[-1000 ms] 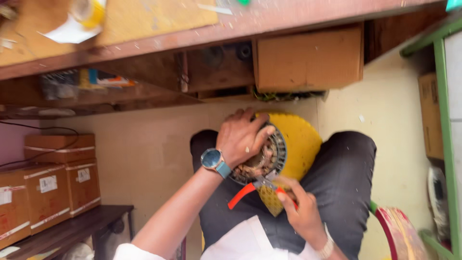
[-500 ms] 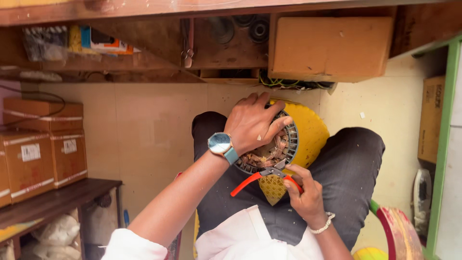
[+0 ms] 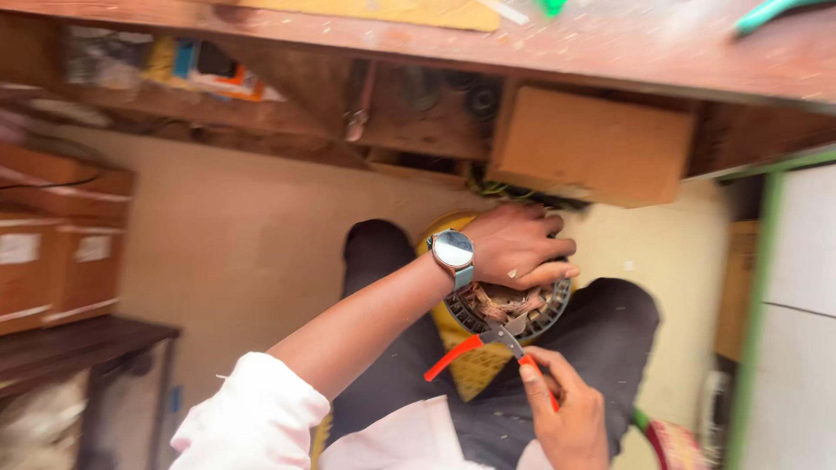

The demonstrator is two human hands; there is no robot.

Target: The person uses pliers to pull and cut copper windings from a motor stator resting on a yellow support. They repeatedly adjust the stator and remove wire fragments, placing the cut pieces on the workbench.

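Observation:
My left hand point(image 3: 520, 247), with a round watch point(image 3: 453, 251) on its wrist, grips the top of a round grey motor part point(image 3: 514, 309) with copper windings that rests on a yellow cloth point(image 3: 470, 365) across my lap. Below it, my right hand point(image 3: 564, 409) holds red-handled pliers point(image 3: 488, 344), whose jaws touch the lower rim of the motor part. My knees in dark trousers show on either side.
A wooden workbench point(image 3: 522, 43) runs along the top with a brown box point(image 3: 592, 144) hanging under it. Cardboard boxes point(image 3: 52, 252) stand on a dark shelf at the left. A green-framed white panel point(image 3: 784, 287) is at the right.
The view has swung, so hands and motor part sit further right and lower. My left hand has turned on the part, fingers now pointing right. The pliers stay at the rim.

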